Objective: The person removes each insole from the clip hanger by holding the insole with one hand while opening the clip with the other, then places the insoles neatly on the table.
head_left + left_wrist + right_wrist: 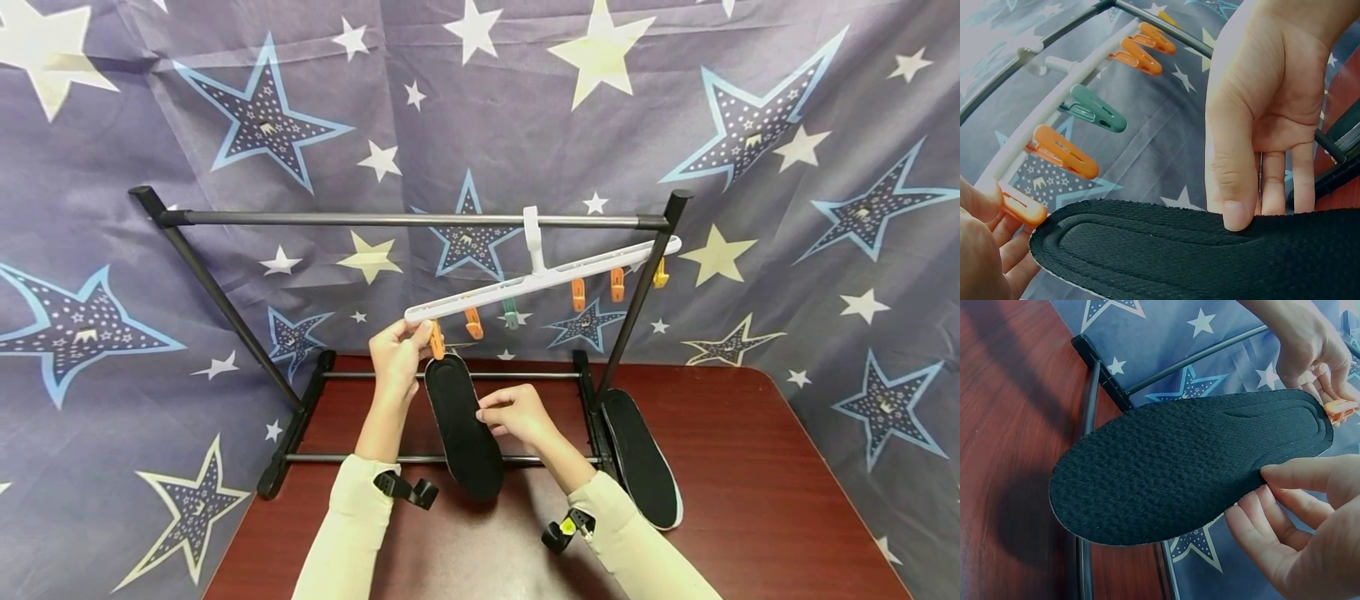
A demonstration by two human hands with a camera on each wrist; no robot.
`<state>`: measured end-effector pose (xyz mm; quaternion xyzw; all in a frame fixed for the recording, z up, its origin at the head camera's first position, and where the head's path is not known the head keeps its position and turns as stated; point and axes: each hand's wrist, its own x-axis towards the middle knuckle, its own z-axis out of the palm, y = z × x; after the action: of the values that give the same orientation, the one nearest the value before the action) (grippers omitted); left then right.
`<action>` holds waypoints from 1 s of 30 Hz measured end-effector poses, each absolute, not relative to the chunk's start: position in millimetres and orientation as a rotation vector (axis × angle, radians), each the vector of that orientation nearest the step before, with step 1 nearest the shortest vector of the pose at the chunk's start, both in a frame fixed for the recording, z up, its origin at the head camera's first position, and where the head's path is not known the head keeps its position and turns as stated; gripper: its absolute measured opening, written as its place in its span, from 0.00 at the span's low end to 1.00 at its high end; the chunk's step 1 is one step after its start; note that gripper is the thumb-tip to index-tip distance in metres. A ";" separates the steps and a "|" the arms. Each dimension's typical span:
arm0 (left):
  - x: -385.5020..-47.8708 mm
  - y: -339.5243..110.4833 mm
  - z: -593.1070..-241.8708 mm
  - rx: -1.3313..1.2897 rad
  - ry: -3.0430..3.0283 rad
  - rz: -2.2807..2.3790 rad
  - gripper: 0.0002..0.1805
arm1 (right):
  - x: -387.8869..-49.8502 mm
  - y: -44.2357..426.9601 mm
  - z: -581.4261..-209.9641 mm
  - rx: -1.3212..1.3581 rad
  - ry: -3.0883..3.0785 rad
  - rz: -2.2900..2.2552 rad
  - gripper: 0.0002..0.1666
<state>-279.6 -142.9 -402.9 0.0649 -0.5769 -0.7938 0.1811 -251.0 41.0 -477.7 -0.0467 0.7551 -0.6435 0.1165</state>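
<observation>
A black insole (463, 425) hangs at a slant under the left end of a white clip hanger (517, 287). My left hand (395, 360) pinches the orange clip (437, 340) at that end, whose tip meets the insole's narrow heel end in the left wrist view. Whether the clip's jaws grip the insole is hard to see. With thumb and fingers, my right hand (517, 414) pinches the insole's right edge about midway along it; in the right wrist view the thumb lies on the insole's (1191, 469) dark textured face.
The hanger hooks over the top bar (360, 219) of a black rack, tilting down to the left. More clips hang along it, including a green clip (511, 312) and a yellow clip (661, 273). Another insole (641, 458) lies on the red-brown table (750, 483) by the rack's right foot.
</observation>
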 end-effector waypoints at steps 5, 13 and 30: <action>-280.3 -143.4 -402.4 0.165 -1.612 -2.254 0.04 | -252.1 43.3 -478.1 -0.134 2.213 -1.888 0.10; -281.3 -145.7 -401.7 0.186 -1.662 -2.209 0.07 | -255.0 50.0 -481.0 -0.127 2.202 -1.910 0.10; -280.7 -147.4 -401.8 0.136 -1.665 -2.230 0.03 | -255.0 71.0 -475.0 -0.116 2.164 -1.995 0.13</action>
<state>-280.7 -147.4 -401.8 0.0482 -0.5882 -0.7878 0.1764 -255.0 71.0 -475.0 -0.0393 0.7311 -0.6741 0.0977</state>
